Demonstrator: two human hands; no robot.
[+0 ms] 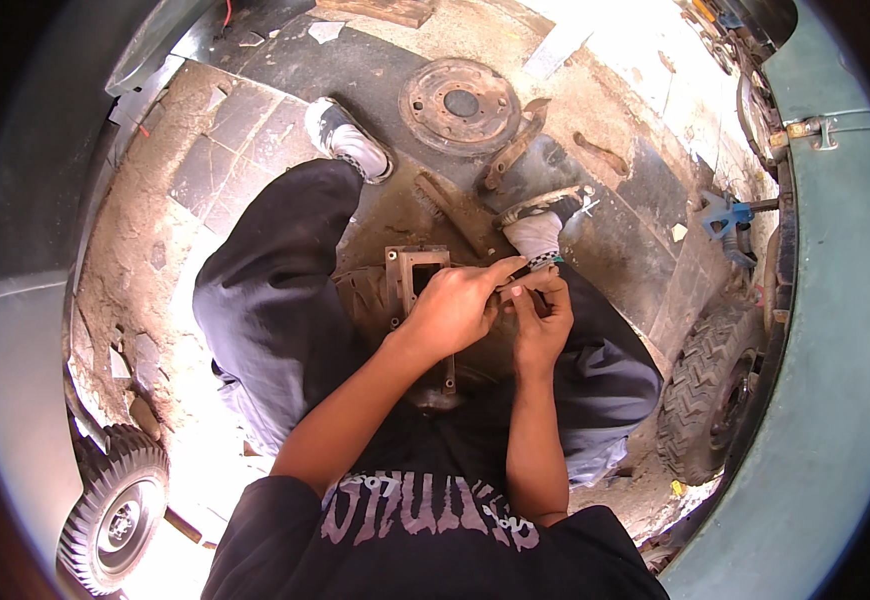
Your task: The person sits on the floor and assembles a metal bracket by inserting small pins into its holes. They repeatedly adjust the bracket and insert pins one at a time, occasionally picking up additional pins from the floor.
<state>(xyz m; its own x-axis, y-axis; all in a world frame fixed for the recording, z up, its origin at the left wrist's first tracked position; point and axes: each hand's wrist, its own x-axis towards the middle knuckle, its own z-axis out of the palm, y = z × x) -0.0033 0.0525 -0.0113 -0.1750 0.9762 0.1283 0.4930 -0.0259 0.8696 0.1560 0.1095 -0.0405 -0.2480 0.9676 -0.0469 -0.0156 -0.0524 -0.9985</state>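
Observation:
My left hand [458,303] and my right hand [541,318] meet in front of me, just right of a metal housing. Their fingers are pinched together around something small and dark, mostly hidden by the fingertips; I cannot tell what it is. The greyish-brown metal housing [393,272], with a rectangular opening in its top, stands on the ground between my legs. My left hand and forearm cover part of its right side. Beyond it lies a worn brush [433,195] with a long brown handle.
A rusty round wheel disc [425,110] lies ahead, beside a rusty metal arm [507,160]. Vehicle bodies flank me, with a tyre [145,455] at left and another tyre [695,400] at right. A blue clamp-like part [723,216] sits near the right vehicle.

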